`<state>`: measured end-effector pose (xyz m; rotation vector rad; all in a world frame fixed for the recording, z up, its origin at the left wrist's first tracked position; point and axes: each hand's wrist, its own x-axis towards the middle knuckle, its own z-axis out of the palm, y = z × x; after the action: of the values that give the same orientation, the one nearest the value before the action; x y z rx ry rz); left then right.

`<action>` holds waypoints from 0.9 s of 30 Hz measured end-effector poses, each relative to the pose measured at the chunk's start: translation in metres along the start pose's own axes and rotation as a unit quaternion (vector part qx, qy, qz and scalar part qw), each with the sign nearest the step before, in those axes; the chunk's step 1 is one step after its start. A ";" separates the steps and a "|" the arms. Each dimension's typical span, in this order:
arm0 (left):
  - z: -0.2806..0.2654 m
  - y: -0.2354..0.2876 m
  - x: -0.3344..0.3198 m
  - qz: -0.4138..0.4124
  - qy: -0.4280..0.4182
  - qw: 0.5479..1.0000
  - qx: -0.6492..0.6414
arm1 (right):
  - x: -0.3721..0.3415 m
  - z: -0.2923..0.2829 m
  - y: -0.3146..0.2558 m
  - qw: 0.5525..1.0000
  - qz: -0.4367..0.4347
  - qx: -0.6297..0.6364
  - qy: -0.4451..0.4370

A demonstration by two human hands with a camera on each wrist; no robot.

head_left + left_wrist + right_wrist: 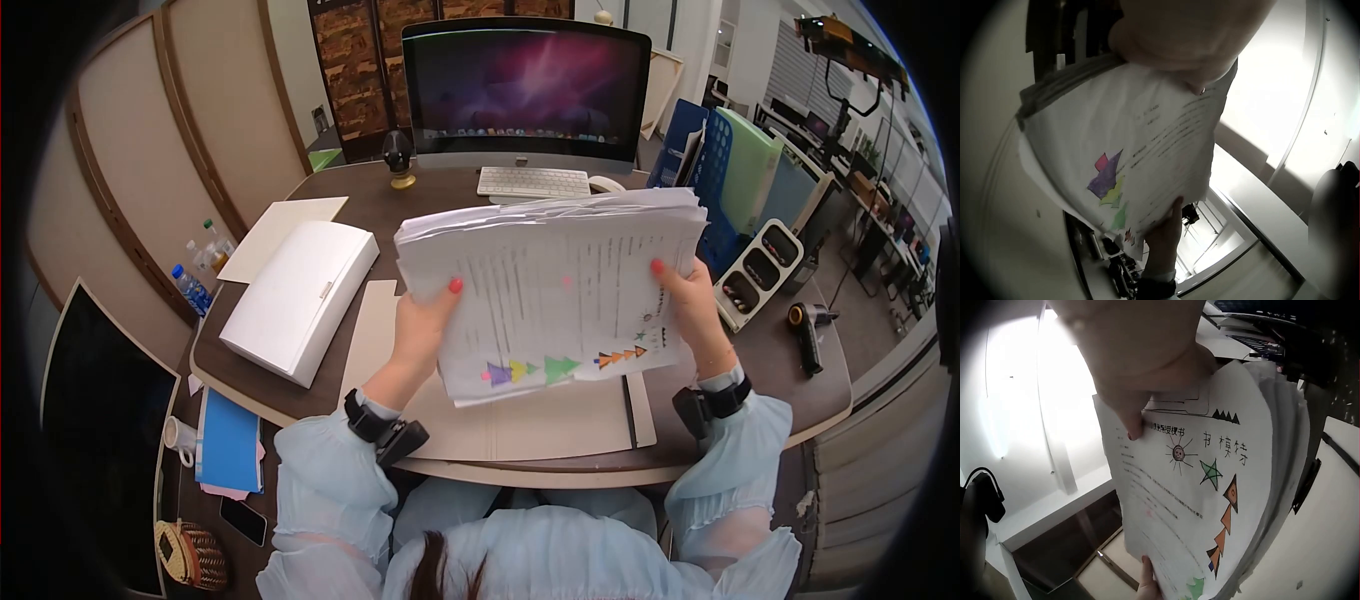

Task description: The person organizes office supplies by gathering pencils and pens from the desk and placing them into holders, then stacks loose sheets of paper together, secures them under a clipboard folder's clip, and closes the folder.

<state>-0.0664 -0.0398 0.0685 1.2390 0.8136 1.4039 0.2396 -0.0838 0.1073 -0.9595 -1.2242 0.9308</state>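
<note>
A thick stack of papers [570, 290] is held up over the desk between both hands. Its front sheet carries printed lines and coloured drawings of trees, a star and a sun. My left hand [421, 326] grips the left edge, thumb on the front sheet, other fingers hidden behind. On the opposite edge my right hand [697, 305] grips likewise, thumb in front. In the right wrist view the right thumb [1132, 425] presses the page near the sun drawing. Under the stack, a beige folder [465, 445] lies opened flat on the desk, partly covered from view.
A closed white file box [290, 290] lies on the left of the desk, beside a pale board [290, 225]. Behind the papers stand a keyboard [533, 183] and monitor [525, 90]. To the right are upright folders [745, 170], a white organizer [760, 275] and a handheld scanner [803, 335].
</note>
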 end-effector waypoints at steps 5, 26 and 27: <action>-0.002 -0.010 -0.022 -0.026 0.016 0.999 -0.033 | -0.006 0.001 0.012 0.999 0.041 0.021 -0.013; -0.030 -0.050 -0.086 -0.421 -0.254 0.860 -0.138 | 0.085 0.036 0.044 0.737 0.226 -0.470 -0.430; -0.029 -0.056 -0.077 -0.296 -0.245 0.923 -0.005 | 0.084 0.043 0.047 0.729 0.200 -0.494 -0.430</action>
<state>-0.0859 -0.0974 -0.0103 1.1354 0.7358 0.5742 0.2029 0.0139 0.0933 -1.7751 -2.5217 1.0965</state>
